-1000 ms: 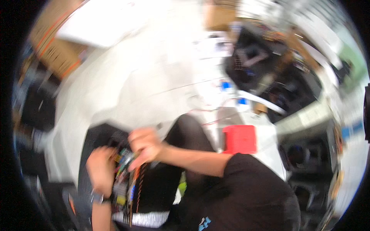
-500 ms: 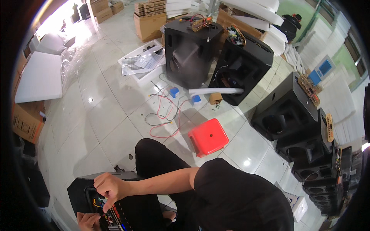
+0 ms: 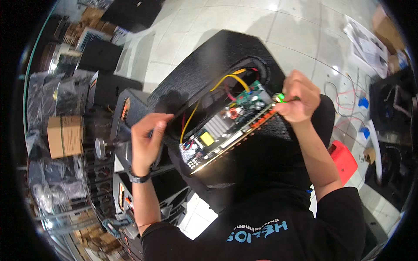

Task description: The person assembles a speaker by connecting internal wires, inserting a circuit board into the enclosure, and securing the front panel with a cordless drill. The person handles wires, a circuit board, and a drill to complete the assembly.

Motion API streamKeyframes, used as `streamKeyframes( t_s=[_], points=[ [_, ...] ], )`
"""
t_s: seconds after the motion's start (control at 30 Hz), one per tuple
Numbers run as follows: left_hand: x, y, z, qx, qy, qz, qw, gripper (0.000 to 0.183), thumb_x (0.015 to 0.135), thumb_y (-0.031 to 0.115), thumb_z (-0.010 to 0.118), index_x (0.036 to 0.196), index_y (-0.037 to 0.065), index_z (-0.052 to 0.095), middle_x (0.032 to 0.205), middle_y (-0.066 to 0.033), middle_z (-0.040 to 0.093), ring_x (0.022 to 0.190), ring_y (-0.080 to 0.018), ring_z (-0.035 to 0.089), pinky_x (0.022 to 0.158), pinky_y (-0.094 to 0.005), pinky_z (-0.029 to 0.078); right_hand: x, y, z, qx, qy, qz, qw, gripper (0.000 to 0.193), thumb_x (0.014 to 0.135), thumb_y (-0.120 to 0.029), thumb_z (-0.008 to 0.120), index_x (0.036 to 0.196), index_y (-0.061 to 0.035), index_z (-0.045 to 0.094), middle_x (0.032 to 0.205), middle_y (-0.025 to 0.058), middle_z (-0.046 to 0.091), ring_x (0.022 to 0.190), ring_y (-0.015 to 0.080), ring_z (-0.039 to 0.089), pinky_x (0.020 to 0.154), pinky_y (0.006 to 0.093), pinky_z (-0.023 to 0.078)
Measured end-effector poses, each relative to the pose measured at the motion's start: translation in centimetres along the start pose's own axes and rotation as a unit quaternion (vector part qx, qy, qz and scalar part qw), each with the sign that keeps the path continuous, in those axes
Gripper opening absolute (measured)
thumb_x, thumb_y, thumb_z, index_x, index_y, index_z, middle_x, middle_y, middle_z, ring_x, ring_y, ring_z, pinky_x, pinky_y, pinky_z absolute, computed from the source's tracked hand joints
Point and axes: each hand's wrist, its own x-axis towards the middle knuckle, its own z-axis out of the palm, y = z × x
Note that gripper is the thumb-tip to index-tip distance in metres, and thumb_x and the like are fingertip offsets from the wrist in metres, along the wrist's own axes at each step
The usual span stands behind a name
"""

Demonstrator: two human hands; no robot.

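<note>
A black speaker cabinet (image 3: pixel 204 65) lies at my lap, with an oblong opening in its face. Over that opening rests an amplifier module (image 3: pixel 216 125), tilted, its circuit board, silver heatsink and yellow transformer facing up. Yellow and red wires (image 3: pixel 235 78) run from the module into the cabinet. My right hand (image 3: pixel 300 98) pinches the module's right end, beside a green connector. At the opening's left edge is my left hand (image 3: pixel 148 137), index finger stretched out and thumb apart, holding nothing that I can see. Whether its fingertip touches the cabinet is unclear.
Right of my knee stands a red plastic stool (image 3: pixel 342 163). Loose red and black cables (image 3: pixel 344 100) lie on the tiled floor (image 3: pixel 296 26) beyond it. To the left are a cardboard box (image 3: pixel 65 136) and several black speaker cabinets (image 3: pixel 109 93). More cabinets (image 3: pixel 392 152) stand at the right.
The view has swung left, bringing the cabinet to the middle. My left hand has moved away from the module to the opening's edge. My right hand is now at the module's right end.
</note>
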Motion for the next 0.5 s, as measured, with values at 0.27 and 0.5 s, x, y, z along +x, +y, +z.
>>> streamKeyframes(
  t_s=[0.27,0.5],
  points=[
    [-3.3,-0.3,1.9,0.071,-0.041,0.059,0.995,0.027,0.087,0.017,0.082,0.111,0.005,0.08,0.098,-0.0092,0.079,0.094,-0.0254,0.071,0.088,-0.0367,0.052,0.4,-0.4,-0.3,0.011,0.004,0.034,0.999,0.069,0.074,-0.048,0.094,0.057,-0.0044,0.044,0.063,0.0014,0.042,0.057,0.0135,0.04,0.05,0.029,0.026],
    [-1.2,0.5,1.9,0.009,-0.067,0.057,0.996,0.036,0.073,0.022,0.093,0.101,0.005,0.081,0.095,-0.0115,0.077,0.086,-0.0258,0.072,0.079,-0.0346,0.054,0.3,-0.5,-0.4,0.016,0.005,0.027,0.999,0.066,0.075,-0.045,0.094,0.058,-0.0038,0.046,0.063,0.0015,0.042,0.057,0.0143,0.04,0.051,0.0296,0.025]
  ],
)
